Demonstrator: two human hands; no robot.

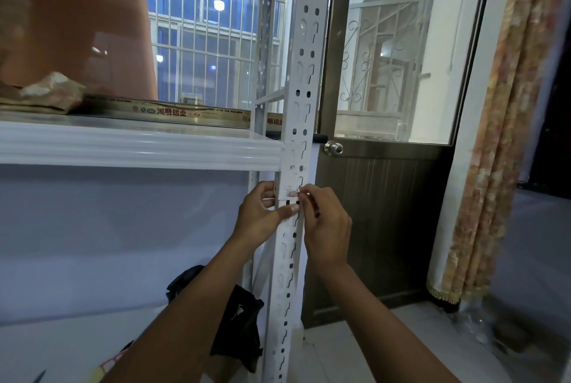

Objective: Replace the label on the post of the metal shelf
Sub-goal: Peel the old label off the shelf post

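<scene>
The label (292, 193), pinched at its edge by the right hand (325, 225) while the left hand (262, 214) grips the post (301, 98), probably wants a slow, low-angle peel.

Glossy white-painted metal post (304, 73)

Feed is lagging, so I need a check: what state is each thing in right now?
post: upright
label: on post, right edge pinched
left hand: grips post, thumb on its face
right hand: pinches label edge
door: looks shut
</scene>
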